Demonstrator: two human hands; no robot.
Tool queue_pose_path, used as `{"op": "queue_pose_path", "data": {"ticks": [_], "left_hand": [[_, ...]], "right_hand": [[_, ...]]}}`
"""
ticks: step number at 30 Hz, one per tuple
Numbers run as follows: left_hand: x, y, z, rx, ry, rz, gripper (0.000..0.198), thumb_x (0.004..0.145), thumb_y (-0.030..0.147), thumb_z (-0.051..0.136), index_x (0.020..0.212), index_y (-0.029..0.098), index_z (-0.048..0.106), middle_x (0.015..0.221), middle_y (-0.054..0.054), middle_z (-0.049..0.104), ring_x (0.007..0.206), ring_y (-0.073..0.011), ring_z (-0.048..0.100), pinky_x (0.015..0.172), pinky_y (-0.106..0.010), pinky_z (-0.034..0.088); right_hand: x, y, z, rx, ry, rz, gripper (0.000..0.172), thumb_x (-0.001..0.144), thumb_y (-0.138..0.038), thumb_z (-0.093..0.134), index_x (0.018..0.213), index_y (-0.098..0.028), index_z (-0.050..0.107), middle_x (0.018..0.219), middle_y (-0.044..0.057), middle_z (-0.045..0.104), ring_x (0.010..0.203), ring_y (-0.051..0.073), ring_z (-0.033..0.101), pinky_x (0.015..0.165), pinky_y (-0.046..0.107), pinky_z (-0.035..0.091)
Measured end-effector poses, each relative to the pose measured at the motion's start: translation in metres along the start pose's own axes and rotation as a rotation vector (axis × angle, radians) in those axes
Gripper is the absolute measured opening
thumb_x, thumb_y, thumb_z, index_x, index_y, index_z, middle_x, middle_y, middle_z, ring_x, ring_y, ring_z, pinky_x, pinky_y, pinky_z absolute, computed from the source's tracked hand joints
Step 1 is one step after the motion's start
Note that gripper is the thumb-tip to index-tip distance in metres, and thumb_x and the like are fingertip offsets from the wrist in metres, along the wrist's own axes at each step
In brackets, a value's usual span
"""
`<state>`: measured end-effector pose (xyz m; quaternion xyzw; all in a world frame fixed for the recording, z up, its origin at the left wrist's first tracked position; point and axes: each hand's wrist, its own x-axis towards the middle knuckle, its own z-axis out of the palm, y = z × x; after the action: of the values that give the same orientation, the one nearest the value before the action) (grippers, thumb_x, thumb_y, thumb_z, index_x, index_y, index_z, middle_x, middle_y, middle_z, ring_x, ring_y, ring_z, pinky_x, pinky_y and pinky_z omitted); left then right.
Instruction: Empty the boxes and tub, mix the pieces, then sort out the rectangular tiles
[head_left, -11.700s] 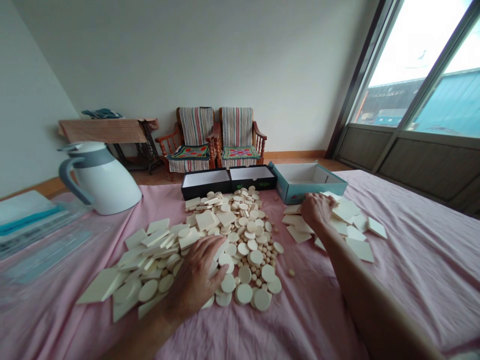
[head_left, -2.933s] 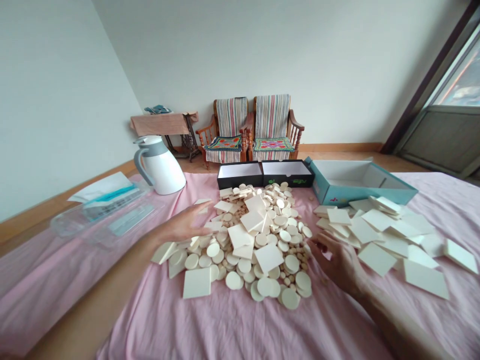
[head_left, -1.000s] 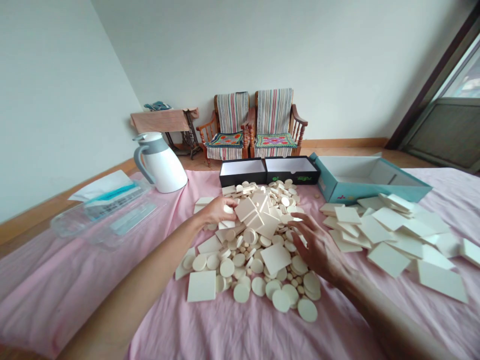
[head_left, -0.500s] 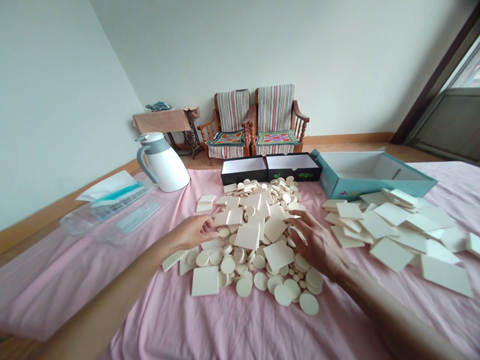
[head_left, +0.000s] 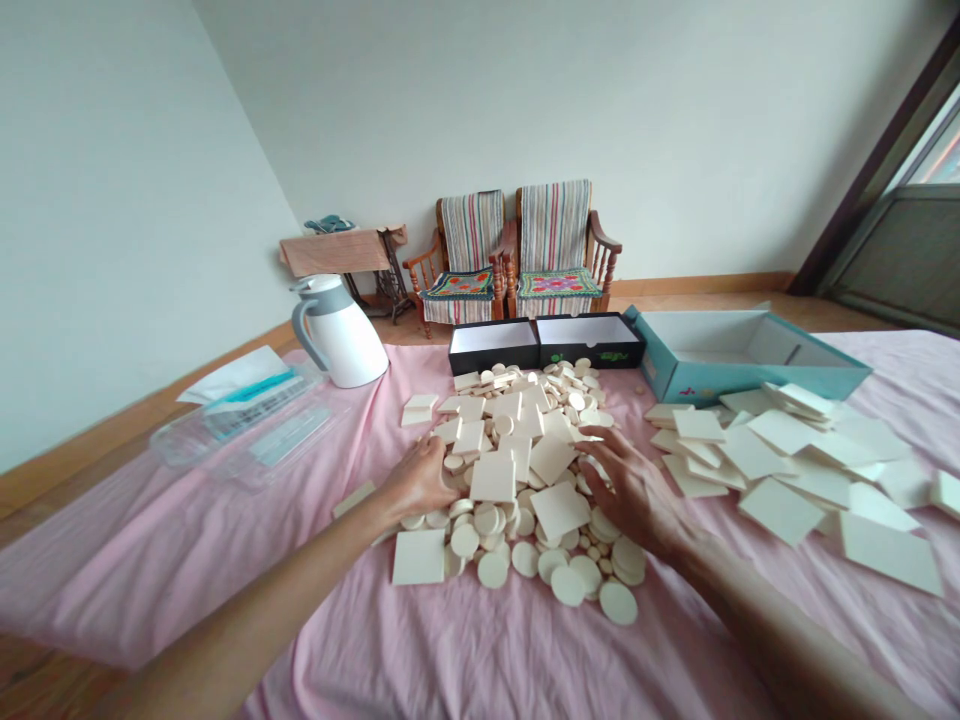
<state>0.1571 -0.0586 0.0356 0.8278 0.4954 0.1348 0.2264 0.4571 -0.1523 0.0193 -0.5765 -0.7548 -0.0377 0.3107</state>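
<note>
A heap of cream flat tiles (head_left: 510,470), both square and round in several sizes, lies in the middle of the pink cloth. My left hand (head_left: 418,478) presses against the heap's left side, its fingers bent over the discs and squares. My right hand (head_left: 626,490) rests on the heap's right side with its fingers spread, touching a square tile (head_left: 551,510). Neither hand visibly holds a piece. A separate spread of larger square tiles (head_left: 780,465) lies to the right of my right hand.
A teal open box (head_left: 739,355) and a black two-part box (head_left: 544,342) stand behind the heap. A white jug (head_left: 341,335) and a clear plastic tray (head_left: 247,420) are to the left. A pink cloth (head_left: 150,570) covers the surface beneath everything.
My left hand has moved right and now presses into the heap's left edge. Tiles there have shifted toward the heap, and one square lies apart on the cloth. My right hand is nearly still.
</note>
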Motion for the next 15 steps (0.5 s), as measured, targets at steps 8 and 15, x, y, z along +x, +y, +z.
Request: {"op": "queue_pose_path", "data": {"ticks": [8,15], "left_hand": [[-0.0094,0.0044,0.0039,0.117,0.064,-0.033,0.077,0.05,0.037,0.082,0.115,0.014,0.048,0.122,-0.02,0.055,0.12,-0.0398,0.049,0.099,-0.048,0.041],[-0.0021,0.0024,0.0034,-0.01,0.115,0.079,0.097,0.06,0.018,0.07,0.144,0.017,0.021,0.135,-0.016,0.052,0.122,-0.0291,0.053,0.102,-0.041,0.042]], "right_hand": [[-0.0006,0.001,0.0016,0.015,-0.008,-0.003,0.026,0.09,-0.016,0.044,0.109,-0.018,0.061,0.127,0.011,0.058,0.099,0.022,0.064,0.075,0.034,0.056],[-0.0014,0.0031,0.0021,0.023,-0.013,-0.029,0.027,0.09,-0.015,0.044,0.109,-0.017,0.062,0.121,0.012,0.06,0.101,0.023,0.063,0.083,0.037,0.055]]}}
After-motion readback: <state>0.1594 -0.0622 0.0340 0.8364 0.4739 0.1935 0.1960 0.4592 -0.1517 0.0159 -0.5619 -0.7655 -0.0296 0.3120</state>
